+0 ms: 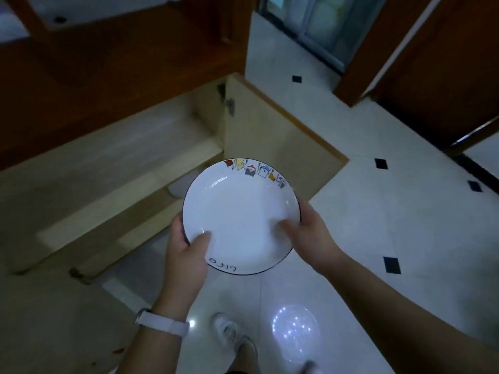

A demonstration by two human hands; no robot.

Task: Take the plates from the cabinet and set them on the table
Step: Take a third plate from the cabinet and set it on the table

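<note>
A white plate (240, 209) with a thin dark rim, cartoon figures along its far edge and lettering near me is held level over the floor. My left hand (186, 252) grips its near left edge, thumb on top. My right hand (307, 230) grips the right edge, thumb lying on the plate's inner face. Behind the plate the low cabinet (129, 163) stands open, its pale shelves blurred; a pale rounded object (178, 188) shows on the shelf just left of the plate.
The open cabinet door (283, 139) juts out to the right of the shelves. Dark wooden furniture (113, 74) rises above the cabinet. White tiled floor (378, 211) with small black squares spreads right. A wooden door frame (359, 74) stands far right. My shoe (229, 336) is below.
</note>
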